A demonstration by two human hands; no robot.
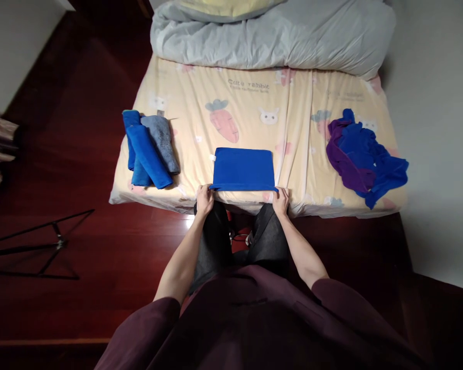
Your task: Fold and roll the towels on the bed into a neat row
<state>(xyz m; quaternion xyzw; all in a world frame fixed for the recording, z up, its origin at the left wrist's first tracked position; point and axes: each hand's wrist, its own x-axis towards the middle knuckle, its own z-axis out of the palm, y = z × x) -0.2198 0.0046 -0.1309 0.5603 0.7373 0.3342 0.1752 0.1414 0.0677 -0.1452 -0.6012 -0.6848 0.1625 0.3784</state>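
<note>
A blue cloth (243,168), folded into a flat rectangle, lies on the bed near its front edge. My left hand (204,199) pinches the cloth's near left corner. My right hand (281,200) grips the near right corner. Both hands are closed on the cloth's front edge, just above the mattress edge.
Rolled blue and grey towels (150,148) lie at the bed's left. A heap of loose blue and purple cloths (360,156) sits at the right. A grey duvet (273,36) covers the far end of the bed (304,128). A black stand (42,249) rests on the dark wooden floor, left.
</note>
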